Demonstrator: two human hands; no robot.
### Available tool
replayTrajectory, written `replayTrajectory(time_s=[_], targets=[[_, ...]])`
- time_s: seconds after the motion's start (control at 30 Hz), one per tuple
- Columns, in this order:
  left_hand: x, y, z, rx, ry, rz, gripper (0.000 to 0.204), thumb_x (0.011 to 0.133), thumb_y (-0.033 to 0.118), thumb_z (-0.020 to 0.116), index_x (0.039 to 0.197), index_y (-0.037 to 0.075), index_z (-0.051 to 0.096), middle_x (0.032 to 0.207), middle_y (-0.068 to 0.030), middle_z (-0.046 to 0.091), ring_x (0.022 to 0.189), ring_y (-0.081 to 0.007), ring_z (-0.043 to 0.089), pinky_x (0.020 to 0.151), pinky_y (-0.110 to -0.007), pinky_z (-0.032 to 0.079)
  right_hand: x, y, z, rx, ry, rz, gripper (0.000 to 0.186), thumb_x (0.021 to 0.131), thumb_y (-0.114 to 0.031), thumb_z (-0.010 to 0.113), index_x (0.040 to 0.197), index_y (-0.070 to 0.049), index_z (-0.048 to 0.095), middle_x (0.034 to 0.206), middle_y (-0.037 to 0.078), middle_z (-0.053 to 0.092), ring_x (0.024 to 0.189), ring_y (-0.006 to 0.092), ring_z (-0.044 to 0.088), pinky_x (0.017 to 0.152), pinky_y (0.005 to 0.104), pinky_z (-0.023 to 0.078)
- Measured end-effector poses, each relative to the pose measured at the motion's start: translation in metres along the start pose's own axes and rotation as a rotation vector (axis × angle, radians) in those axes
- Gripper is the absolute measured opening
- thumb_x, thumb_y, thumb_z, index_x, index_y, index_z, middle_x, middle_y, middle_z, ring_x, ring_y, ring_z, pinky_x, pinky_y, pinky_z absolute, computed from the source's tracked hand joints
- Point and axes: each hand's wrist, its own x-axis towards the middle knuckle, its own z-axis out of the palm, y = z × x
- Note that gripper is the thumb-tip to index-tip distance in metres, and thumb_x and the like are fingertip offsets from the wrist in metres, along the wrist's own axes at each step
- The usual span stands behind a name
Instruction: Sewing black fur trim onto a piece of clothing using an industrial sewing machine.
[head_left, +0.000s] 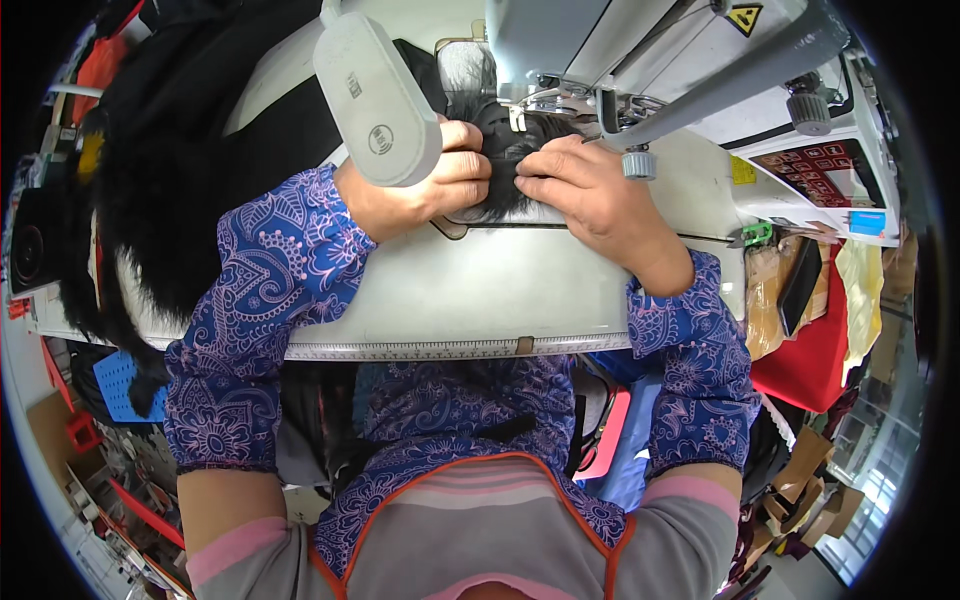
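Observation:
Black long-haired fur [505,155] lies on the sewing machine bed under the metal presser foot [518,117]. My left hand [440,185] grips the fur's left part with curled fingers, partly hidden by the pale grey overhead device [370,115]. My right hand [590,195] holds the fur's right part with bent fingers pressed together, just below and right of the foot. Both hands are close beside the needle area. The underside of the fur and my thumbs are mostly hidden.
Black fabric and fur [160,200] heap on the left of the white table [470,290]. A grey bar with knobs [720,80] and a control panel [810,175] stand at the right. Red and yellow materials [800,370] hang at the far right. A ruler strip runs along the front edge.

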Motion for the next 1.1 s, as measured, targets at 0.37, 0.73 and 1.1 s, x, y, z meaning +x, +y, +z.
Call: replayTrajectory(time_s=[0.37, 0.73, 1.1], targets=[[0.000, 0.007, 0.000, -0.157, -0.073, -0.162, 0.023, 0.066, 0.005, 0.069, 0.089, 0.005, 0.067, 0.093, -0.0052, 0.065, 0.084, -0.0225, 0.062, 0.070, -0.036, 0.048, -0.005, -0.007, -0.004, -0.102, -0.069, 0.107, 0.029, 0.074, 0.001, 0.068, 0.100, -0.010, 0.074, 0.110, -0.001, 0.069, 0.089, 0.0216, 0.063, 0.083, 0.0339, 0.052], [-0.002, -0.010, 0.012, -0.151, 0.019, -0.098, 0.028, 0.063, -0.001, 0.074, 0.090, 0.005, 0.067, 0.096, -0.0055, 0.068, 0.095, -0.0236, 0.066, 0.079, -0.038, 0.051, -0.001, -0.010, -0.007, -0.238, -0.040, 0.214, 0.027, 0.077, -0.006, 0.069, 0.101, -0.017, 0.075, 0.111, -0.006, 0.070, 0.090, 0.0186, 0.064, 0.077, 0.0298, 0.053], [-0.008, 0.002, 0.009, -0.025, -0.112, -0.279, 0.031, 0.076, 0.007, 0.070, 0.107, 0.011, 0.068, 0.124, -0.0024, 0.066, 0.115, -0.0242, 0.062, 0.094, -0.042, 0.049, -0.004, -0.004, -0.009, -0.211, -0.041, 0.203, 0.028, 0.075, -0.003, 0.068, 0.099, -0.017, 0.075, 0.112, -0.006, 0.070, 0.094, 0.0184, 0.065, 0.078, 0.0294, 0.053]])
